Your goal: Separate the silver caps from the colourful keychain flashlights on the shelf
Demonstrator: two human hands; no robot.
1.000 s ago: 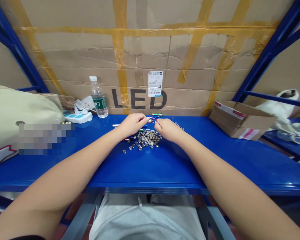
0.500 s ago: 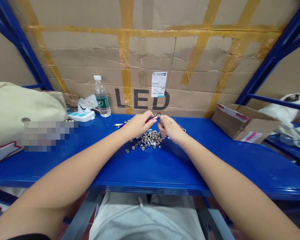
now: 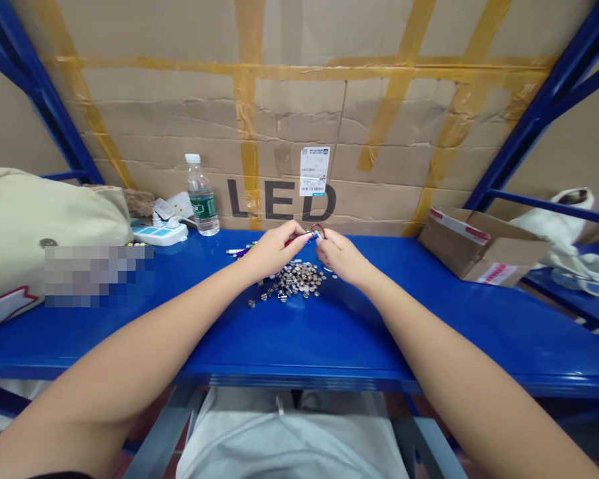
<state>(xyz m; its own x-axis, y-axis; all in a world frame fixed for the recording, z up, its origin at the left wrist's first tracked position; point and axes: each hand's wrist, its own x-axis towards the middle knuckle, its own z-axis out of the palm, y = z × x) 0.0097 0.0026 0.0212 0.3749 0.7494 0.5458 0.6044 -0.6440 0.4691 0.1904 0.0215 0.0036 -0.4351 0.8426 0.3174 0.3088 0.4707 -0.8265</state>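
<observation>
Pinched between the thumb and fingers of my left hand (image 3: 279, 246) is a slim red pen-like piece, mostly hidden by the hand. Its right end meets the fingertips of my right hand (image 3: 342, 255), which are closed on it too. A red curved loop (image 3: 319, 227) arches above the fingertips there. Just below both hands lies a heap of small silvery metal pieces (image 3: 299, 278), several scattered at its edges. Beside my left hand, several pens (image 3: 237, 252) with white, purple and green parts lie partly covered on the blue table (image 3: 309, 339).
A water bottle (image 3: 201, 199) and a white power strip (image 3: 160, 232) stand at the back left, near a pale bag (image 3: 44, 206). On the right is an open cardboard box (image 3: 459, 246). A large cardboard sheet (image 3: 289, 113) rises behind the table.
The red loop now stands up more plainly above my fingertips, and the red piece shows less. Both hands stay together over the heap. The view has shifted slightly.
</observation>
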